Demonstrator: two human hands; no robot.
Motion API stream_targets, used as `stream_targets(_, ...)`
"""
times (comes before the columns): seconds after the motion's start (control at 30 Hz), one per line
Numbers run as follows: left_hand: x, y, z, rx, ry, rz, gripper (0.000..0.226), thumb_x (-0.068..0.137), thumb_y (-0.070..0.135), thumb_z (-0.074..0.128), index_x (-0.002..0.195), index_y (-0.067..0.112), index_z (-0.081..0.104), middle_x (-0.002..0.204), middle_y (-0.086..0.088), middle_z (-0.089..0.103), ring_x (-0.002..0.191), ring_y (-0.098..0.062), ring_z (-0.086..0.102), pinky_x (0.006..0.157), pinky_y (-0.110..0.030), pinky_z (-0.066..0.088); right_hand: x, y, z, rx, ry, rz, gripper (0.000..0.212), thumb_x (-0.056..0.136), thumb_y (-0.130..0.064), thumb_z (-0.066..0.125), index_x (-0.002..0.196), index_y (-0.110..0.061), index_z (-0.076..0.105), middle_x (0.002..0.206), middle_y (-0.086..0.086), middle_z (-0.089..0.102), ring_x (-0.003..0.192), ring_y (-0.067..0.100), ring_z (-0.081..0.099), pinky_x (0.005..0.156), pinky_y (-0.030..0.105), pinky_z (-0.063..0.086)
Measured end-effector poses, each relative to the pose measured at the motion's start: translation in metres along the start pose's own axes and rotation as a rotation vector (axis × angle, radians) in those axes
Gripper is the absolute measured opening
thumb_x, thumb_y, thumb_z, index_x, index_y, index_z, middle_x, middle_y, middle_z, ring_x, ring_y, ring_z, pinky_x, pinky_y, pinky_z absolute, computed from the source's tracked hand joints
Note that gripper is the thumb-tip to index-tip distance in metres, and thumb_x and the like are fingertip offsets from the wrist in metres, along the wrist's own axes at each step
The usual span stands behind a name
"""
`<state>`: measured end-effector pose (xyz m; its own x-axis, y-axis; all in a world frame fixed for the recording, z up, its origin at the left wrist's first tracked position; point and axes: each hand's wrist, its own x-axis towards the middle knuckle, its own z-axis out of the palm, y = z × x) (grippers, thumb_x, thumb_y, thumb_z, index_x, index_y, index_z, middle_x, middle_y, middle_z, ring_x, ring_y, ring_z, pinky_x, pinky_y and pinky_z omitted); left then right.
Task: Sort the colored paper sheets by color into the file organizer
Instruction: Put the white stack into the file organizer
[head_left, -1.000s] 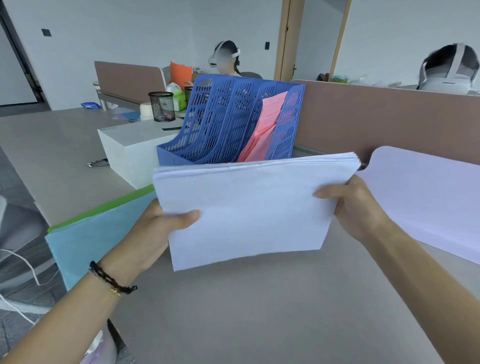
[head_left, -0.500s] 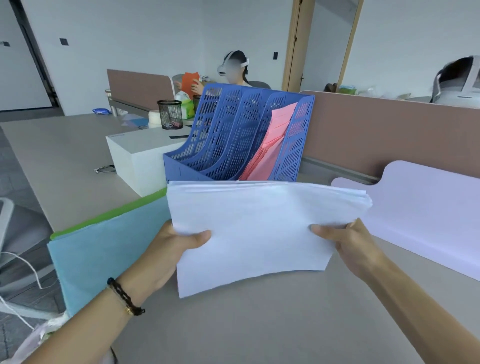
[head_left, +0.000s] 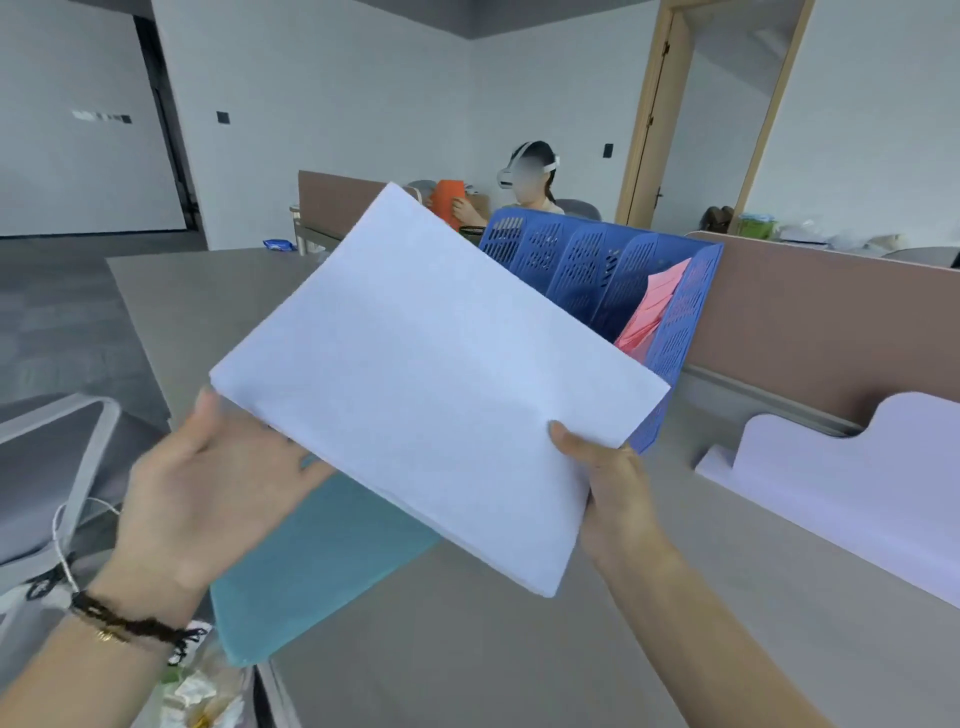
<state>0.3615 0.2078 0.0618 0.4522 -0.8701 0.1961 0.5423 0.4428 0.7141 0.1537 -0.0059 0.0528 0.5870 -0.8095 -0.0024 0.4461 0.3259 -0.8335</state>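
Observation:
I hold a stack of white paper sheets (head_left: 431, 384) tilted in the air in front of the blue file organizer (head_left: 587, 270). My right hand (head_left: 613, 499) grips the stack's lower right edge. My left hand (head_left: 208, 493) is spread, palm up, at the stack's left corner, fingertips just under the edge. Pink sheets (head_left: 654, 306) stand in the organizer's rightmost slot; the other slots are partly hidden behind the stack. A pile of teal sheets (head_left: 322, 561) lies on the desk below the stack. Lavender sheets (head_left: 857, 478) lie to the right.
The grey desk (head_left: 519, 665) runs up to a brown divider (head_left: 831, 332) behind the organizer. A chair (head_left: 52, 457) stands at the left with a cable over it. Another person (head_left: 530, 182) sits at the far desk.
The white stack has been lifted and turned, its far corner now pointing up and left. My left hand has let go of its grip and opened. The view has tipped upward.

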Motion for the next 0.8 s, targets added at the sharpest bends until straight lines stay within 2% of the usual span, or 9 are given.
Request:
stream_targets(0.13,0.022,-0.027,0.038,0.211,0.122,0.217,0.049,0.104,0.009,0.044,0.153,0.007,0.042,0.152,-0.011,0.053,0.142,-0.033,0.048,0.116,-0.053,0.035,0.013,0.024,0.042,0.104,0.028,0.076,0.036,0.082,0.000,0.073,0.117,-0.010,0.072,0.115,0.006,0.075,0.106,0.028,0.072,0.094,0.049,0.057)
stream_targets(0.23,0.044,-0.026,0.067,0.242,0.278,0.301,0.041,0.100,0.001,0.049,0.139,0.012,0.059,0.133,-0.003,0.069,0.124,-0.024,0.065,0.101,-0.041,0.052,0.031,0.027,0.059,0.130,-0.020,0.110,0.041,0.085,-0.004,0.072,0.125,-0.012,0.068,0.120,0.004,0.074,0.112,0.027,0.070,0.101,0.050,0.052)
stream_targets(0.37,0.080,-0.003,0.086,0.234,0.340,0.282,0.037,0.104,0.003,0.048,0.138,0.011,0.058,0.131,-0.003,0.070,0.119,-0.023,0.068,0.094,-0.040,0.056,0.060,0.011,0.061,-0.014,-0.059,0.168,0.051,0.092,-0.006,0.068,0.141,-0.009,0.054,0.124,0.007,0.071,0.111,0.026,0.070,0.094,0.043,0.057)
stream_targets(0.43,0.099,0.008,0.095,0.252,0.374,0.269,0.031,0.104,0.003,0.051,0.131,0.012,0.062,0.123,-0.001,0.073,0.111,-0.022,0.071,0.086,-0.037,0.059,0.067,0.001,0.060,-0.170,0.009,0.117,0.078,0.089,0.001,0.068,0.156,-0.011,0.029,0.121,0.008,0.071,0.105,0.025,0.072,0.090,0.040,0.060)
stream_targets(0.5,0.118,0.015,0.102,0.299,0.380,0.277,0.023,0.103,0.005,0.054,0.119,0.017,0.065,0.113,0.003,0.074,0.104,-0.020,0.071,0.090,-0.040,0.058,0.067,-0.009,0.062,-0.355,0.041,0.001,0.098,0.088,0.005,0.065,0.161,-0.023,0.008,0.124,0.001,0.065,0.109,0.017,0.067,0.101,0.038,0.053)
stream_targets(0.57,0.138,0.019,0.108,0.370,0.377,0.276,0.019,0.104,0.008,0.056,0.117,0.017,0.065,0.113,0.001,0.073,0.107,-0.022,0.070,0.097,-0.045,0.056,0.069,-0.020,0.064,-0.510,0.032,-0.116,0.089,0.090,0.006,0.061,0.160,-0.026,0.017,0.120,-0.014,0.060,0.103,-0.004,0.059,0.093,0.019,0.048)
stream_targets(0.63,0.157,0.017,0.114,0.409,0.367,0.271,0.024,0.103,0.009,0.057,0.127,0.013,0.063,0.120,-0.004,0.071,0.112,-0.026,0.068,0.097,-0.046,0.056,0.079,-0.034,0.068,-0.599,0.024,-0.154,0.072,0.093,0.002,0.057,0.155,-0.027,0.035,0.116,-0.019,0.056,0.096,-0.009,0.054,0.078,0.008,0.042)
stream_targets(0.7,0.172,0.011,0.120,0.424,0.333,0.253,0.025,0.104,0.009,0.056,0.129,0.013,0.061,0.117,-0.003,0.070,0.107,-0.024,0.068,0.094,-0.043,0.057,0.091,-0.044,0.070,-0.621,0.031,-0.143,0.064,0.093,-0.003,0.057,0.150,-0.029,0.043,0.135,-0.010,0.053,0.112,0.002,0.054,0.095,0.015,0.044)
stream_targets(0.8,0.192,-0.003,0.127,0.481,0.224,0.229,0.018,0.105,0.006,0.053,0.113,0.018,0.062,0.105,0.002,0.070,0.095,-0.018,0.068,0.089,-0.037,0.057,0.108,-0.052,0.068,-0.620,0.044,-0.098,0.060,0.097,-0.010,0.054,0.153,-0.028,0.040,0.154,-0.003,0.039,0.134,0.016,0.045,0.117,0.042,0.037)
